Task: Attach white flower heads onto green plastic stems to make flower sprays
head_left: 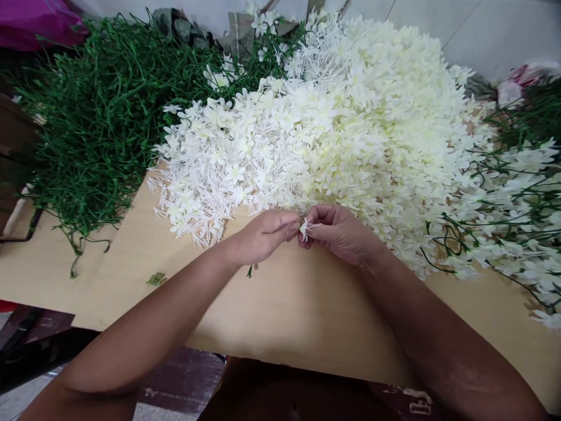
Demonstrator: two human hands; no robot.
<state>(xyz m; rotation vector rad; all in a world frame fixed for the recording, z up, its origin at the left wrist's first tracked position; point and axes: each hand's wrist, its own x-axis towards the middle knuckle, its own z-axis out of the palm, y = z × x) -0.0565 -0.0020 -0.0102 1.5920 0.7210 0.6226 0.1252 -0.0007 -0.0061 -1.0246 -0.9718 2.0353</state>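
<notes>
Both hands meet in front of a large heap of white artificial flowers [333,134]. My right hand [339,234] pinches a small white artificial flower [304,229] between thumb and fingers. Against it, my left hand [267,234] is closed on a green plastic stem [249,271]; only the stem's lower tip shows below the palm, and the rest is hidden by the fingers. Whether flower and stem are joined I cannot tell. The fingertips of the two hands are almost touching, a little above the wooden table.
A tangled pile of green stems [100,111] lies at the left of the table [272,327]. Flowers with green stems attached [517,216] are spread at the right. A small yellow-green scrap [156,279] sits near my left forearm. A magenta bag [39,23] is at the far left.
</notes>
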